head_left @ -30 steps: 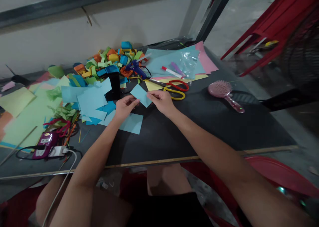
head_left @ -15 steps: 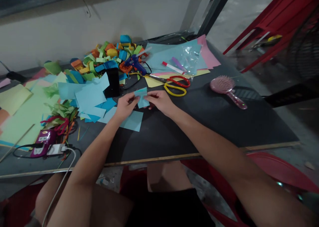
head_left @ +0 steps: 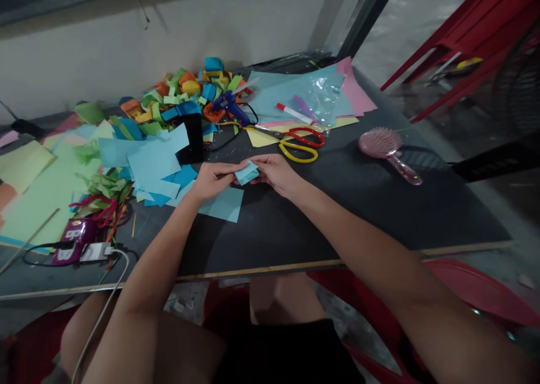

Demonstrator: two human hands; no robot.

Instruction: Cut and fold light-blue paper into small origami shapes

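Observation:
A small folded piece of light-blue paper [head_left: 247,172] is held just above the dark table, between both hands. My left hand [head_left: 214,179] pinches its left side with the fingers pressed together. On its other side my right hand [head_left: 275,173] grips the right edge between thumb and fingers. Below and left of the hands lies a flat light-blue sheet [head_left: 223,203]. More cut blue papers [head_left: 154,162] are heaped left of my left hand, beside a black upright object [head_left: 193,138]. Scissors [head_left: 300,144] with red and yellow handles lie beyond my right hand.
A blue glue gun [head_left: 230,107] sits by a pile of colored folded paper pieces [head_left: 181,91]. Toward the right are a pink hairbrush [head_left: 388,150], a red-capped marker [head_left: 294,114] and colored sheets. A purple device [head_left: 75,240] with cables lies at the left front, near the table edge [head_left: 261,270].
The paper between my hands has turned and been folded smaller. My left fingers have reached over its top edge. The view has shifted slightly.

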